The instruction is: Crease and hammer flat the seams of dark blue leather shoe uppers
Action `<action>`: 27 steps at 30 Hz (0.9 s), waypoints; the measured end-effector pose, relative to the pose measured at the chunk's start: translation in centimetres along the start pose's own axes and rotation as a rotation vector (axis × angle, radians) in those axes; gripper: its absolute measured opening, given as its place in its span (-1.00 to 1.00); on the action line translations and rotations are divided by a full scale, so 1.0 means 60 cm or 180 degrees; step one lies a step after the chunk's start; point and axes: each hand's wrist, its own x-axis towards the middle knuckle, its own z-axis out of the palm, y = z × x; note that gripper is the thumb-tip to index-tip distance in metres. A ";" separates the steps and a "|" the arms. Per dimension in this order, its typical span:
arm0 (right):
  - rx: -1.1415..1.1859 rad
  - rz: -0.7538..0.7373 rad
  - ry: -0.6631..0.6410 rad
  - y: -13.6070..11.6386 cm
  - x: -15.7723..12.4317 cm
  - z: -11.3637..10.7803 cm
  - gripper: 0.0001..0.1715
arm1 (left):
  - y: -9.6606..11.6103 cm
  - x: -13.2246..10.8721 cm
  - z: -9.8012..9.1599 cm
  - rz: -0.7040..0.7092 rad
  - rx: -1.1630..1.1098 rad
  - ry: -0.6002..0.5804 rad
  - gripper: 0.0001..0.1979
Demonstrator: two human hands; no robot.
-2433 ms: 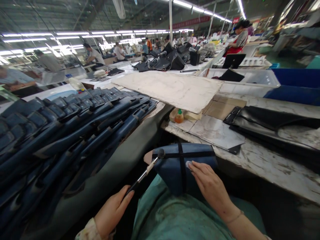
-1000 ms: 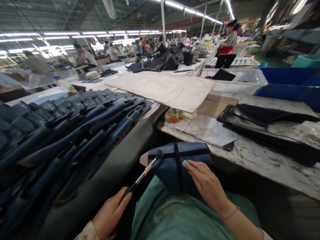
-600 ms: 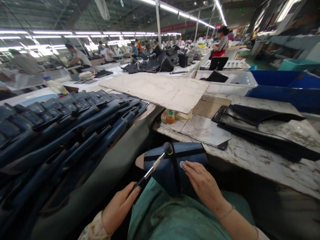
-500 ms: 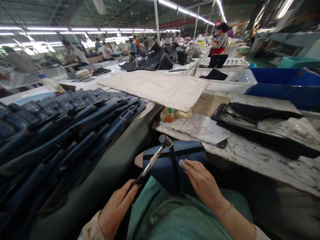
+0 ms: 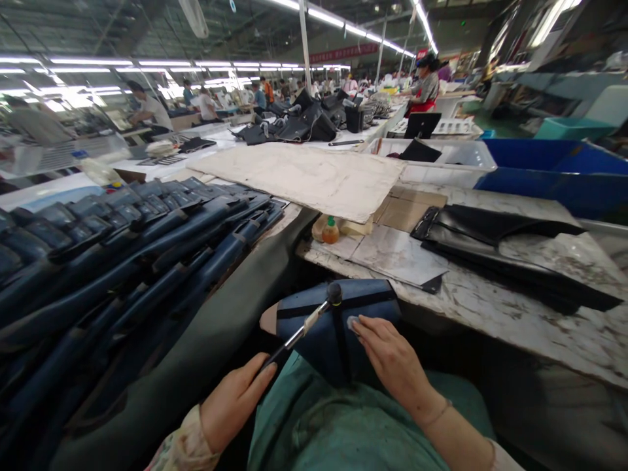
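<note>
left hand (image 5: 238,398): fingers wrapped around rubber mallet (image 5: 310,321) | right hand (image 5: 392,363): fingertips pinching pale pad (image 5: 352,322) over blue panel (image 5: 321,343) beneath | mallet head (image 5: 334,294) near right fingertips; drifting swing could bruise them

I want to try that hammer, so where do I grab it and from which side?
Probably by the dark handle, fingers wrapped round it, coming from the near left. The hammer lies slanted: its long, slim handle points back toward the person, while the chunky black head is at the far end, over the blue piece. The left hand grips that handle now.
</note>
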 end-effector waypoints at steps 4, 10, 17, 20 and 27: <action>0.0040 0.0034 -0.0032 0.001 0.000 0.000 -0.59 | -0.016 -0.008 0.010 0.0067 -0.0053 0.0142 -0.65; 0.0316 0.0150 -0.0122 0.001 -0.001 -0.002 -0.60 | -0.029 0.017 0.007 -0.0001 0.0377 -0.0076 -0.63; 0.0827 0.1637 0.0190 0.101 0.023 -0.040 -0.62 | 0.037 0.153 -0.032 0.0445 0.0513 0.0510 -0.59; 0.1060 0.2063 -0.0123 0.139 0.046 -0.045 -0.55 | 0.088 0.249 -0.043 0.0568 0.0846 0.0662 -0.63; 0.1441 0.2165 -0.0208 0.144 0.081 -0.015 -0.48 | 0.198 0.452 -0.061 0.0609 0.1120 0.0772 -0.72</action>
